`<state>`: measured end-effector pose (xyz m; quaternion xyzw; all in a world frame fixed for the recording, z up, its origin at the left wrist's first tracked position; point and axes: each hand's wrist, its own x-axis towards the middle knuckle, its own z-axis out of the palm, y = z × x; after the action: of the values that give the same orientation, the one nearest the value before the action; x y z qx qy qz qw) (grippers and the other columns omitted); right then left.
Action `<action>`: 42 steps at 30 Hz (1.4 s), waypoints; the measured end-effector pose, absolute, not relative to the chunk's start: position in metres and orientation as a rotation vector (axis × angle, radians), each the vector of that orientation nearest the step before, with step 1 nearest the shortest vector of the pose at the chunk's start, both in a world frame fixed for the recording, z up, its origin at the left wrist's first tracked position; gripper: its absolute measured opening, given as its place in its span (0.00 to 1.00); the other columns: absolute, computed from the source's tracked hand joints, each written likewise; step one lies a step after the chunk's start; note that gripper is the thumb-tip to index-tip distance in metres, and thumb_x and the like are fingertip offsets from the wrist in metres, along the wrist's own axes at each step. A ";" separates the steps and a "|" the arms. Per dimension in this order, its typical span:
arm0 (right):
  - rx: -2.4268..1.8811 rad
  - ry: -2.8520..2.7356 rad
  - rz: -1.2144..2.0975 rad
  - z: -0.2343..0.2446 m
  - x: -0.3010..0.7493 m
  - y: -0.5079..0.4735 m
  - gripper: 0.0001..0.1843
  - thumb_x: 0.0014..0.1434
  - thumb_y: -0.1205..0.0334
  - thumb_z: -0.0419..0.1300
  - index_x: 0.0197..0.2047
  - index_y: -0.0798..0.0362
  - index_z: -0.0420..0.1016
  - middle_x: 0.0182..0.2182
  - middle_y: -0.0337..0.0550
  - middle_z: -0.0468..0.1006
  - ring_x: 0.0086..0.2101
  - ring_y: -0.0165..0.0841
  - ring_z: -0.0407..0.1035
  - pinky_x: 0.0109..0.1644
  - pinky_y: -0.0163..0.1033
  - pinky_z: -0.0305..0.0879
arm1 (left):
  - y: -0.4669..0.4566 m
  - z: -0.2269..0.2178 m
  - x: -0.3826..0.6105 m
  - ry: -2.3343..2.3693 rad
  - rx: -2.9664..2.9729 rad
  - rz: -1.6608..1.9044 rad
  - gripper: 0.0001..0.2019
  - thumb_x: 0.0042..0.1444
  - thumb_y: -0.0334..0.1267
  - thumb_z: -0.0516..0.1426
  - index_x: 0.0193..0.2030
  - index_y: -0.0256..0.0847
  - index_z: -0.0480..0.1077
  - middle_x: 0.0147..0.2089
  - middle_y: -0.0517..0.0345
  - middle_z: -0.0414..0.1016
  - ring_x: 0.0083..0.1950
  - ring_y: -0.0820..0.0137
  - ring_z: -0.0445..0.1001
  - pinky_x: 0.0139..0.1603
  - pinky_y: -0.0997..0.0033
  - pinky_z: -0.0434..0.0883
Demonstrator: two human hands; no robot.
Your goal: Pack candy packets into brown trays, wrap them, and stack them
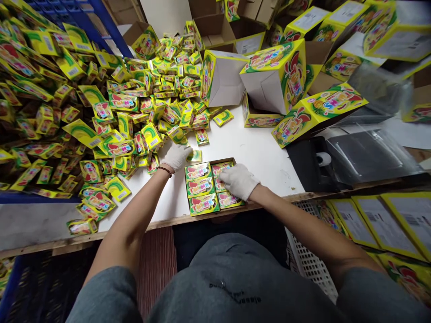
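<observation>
My left hand (177, 157), in a white knit glove with a beaded bracelet at the wrist, is at the near edge of a heap of small yellow-green printed boxes. Its fingers are curled at one small box (195, 155), partly hidden by the glove. My right hand (239, 181), gloved alike, is over the right column of an open display carton (218, 162). Its bent fingers are closed at a small box in the middle of that column, which they mostly cover. Small boxes (204, 204) lie face up in two columns inside the carton.
The heap of small boxes (124, 101) spreads over the white table (262, 157) and a blue crate (90, 18) at left. Larger printed cartons (274, 74) stand behind. A black tape dispenser (313, 163) and clear plastic film (373, 154) lie right. Packed cartons (387, 224) sit below.
</observation>
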<state>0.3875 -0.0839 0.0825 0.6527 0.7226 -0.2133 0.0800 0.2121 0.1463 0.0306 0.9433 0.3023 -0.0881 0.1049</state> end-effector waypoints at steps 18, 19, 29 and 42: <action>2.743 2.035 -1.777 0.103 0.407 -0.099 0.15 0.61 0.49 0.59 0.45 0.51 0.73 0.33 0.41 0.80 0.32 0.34 0.71 0.35 0.39 0.68 | 0.010 0.082 0.177 0.950 1.754 0.500 0.25 0.63 0.59 0.58 0.51 0.39 0.79 0.49 0.49 0.82 0.52 0.58 0.79 0.54 0.59 0.75; 2.666 2.019 -1.664 0.104 0.409 -0.103 0.12 0.62 0.52 0.59 0.44 0.51 0.74 0.32 0.41 0.79 0.30 0.34 0.70 0.34 0.38 0.67 | 0.029 0.079 0.173 1.105 1.846 0.598 0.23 0.64 0.56 0.57 0.52 0.39 0.78 0.50 0.48 0.82 0.54 0.58 0.78 0.56 0.57 0.74; 2.057 1.989 -0.994 0.077 0.374 -0.101 0.12 0.68 0.67 0.55 0.50 0.52 0.78 0.45 0.48 0.82 0.39 0.35 0.73 0.39 0.35 0.61 | 0.167 0.071 0.159 1.684 2.316 0.632 0.14 0.59 0.42 0.63 0.46 0.35 0.71 0.58 0.50 0.75 0.63 0.62 0.66 0.67 0.54 0.60; 1.790 2.281 -0.558 0.082 0.389 -0.114 0.14 0.65 0.64 0.62 0.52 0.55 0.80 0.50 0.56 0.80 0.46 0.43 0.73 0.44 0.42 0.60 | 0.029 0.095 0.184 1.017 1.523 0.974 0.15 0.59 0.50 0.62 0.44 0.43 0.69 0.32 0.63 0.68 0.30 0.73 0.69 0.31 0.70 0.70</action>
<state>0.3885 -0.1143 0.0820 0.6036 0.7690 -0.1880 0.0944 0.1838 0.0290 0.0949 0.6322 0.4221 0.4042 0.5087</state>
